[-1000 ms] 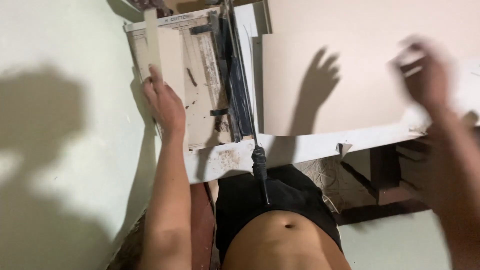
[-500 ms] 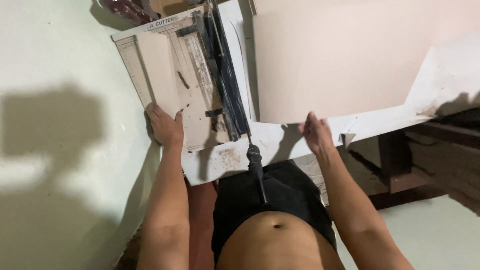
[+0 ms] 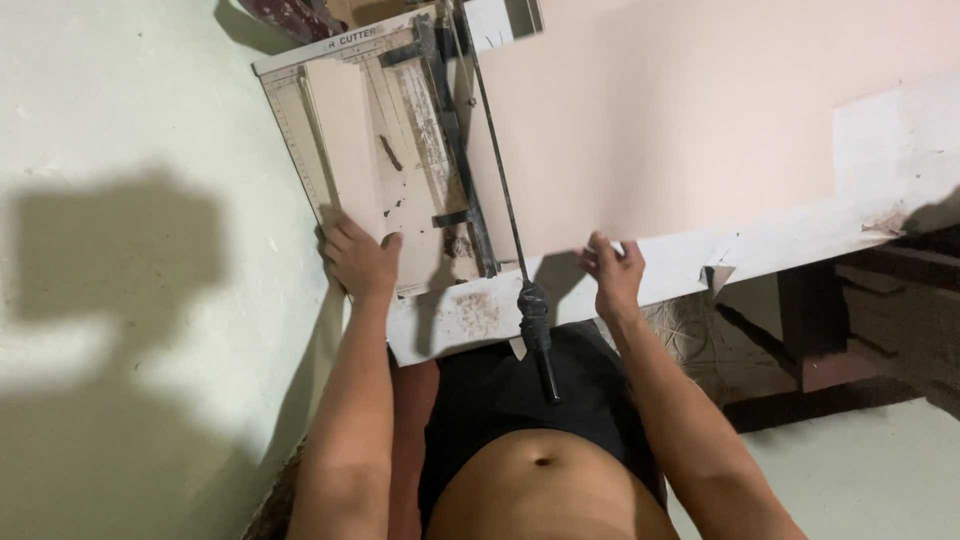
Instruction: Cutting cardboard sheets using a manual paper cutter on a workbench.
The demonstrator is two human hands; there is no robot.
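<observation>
Left hand (image 3: 358,258) pressed flat on the paper cutter (image 3: 385,150), near-left corner. Right hand (image 3: 612,272) pinches near edge of pink sheet (image 3: 650,130) lying right of the blade arm (image 3: 505,190) on the surface (image 3: 780,250).

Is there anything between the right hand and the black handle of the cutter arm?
Nothing visible stands between them. The right hand rests on the near edge of the large pale sheet, and the black handle hangs just beside it, over the table edge, with open space between. The left hand presses the cutter base.
</observation>
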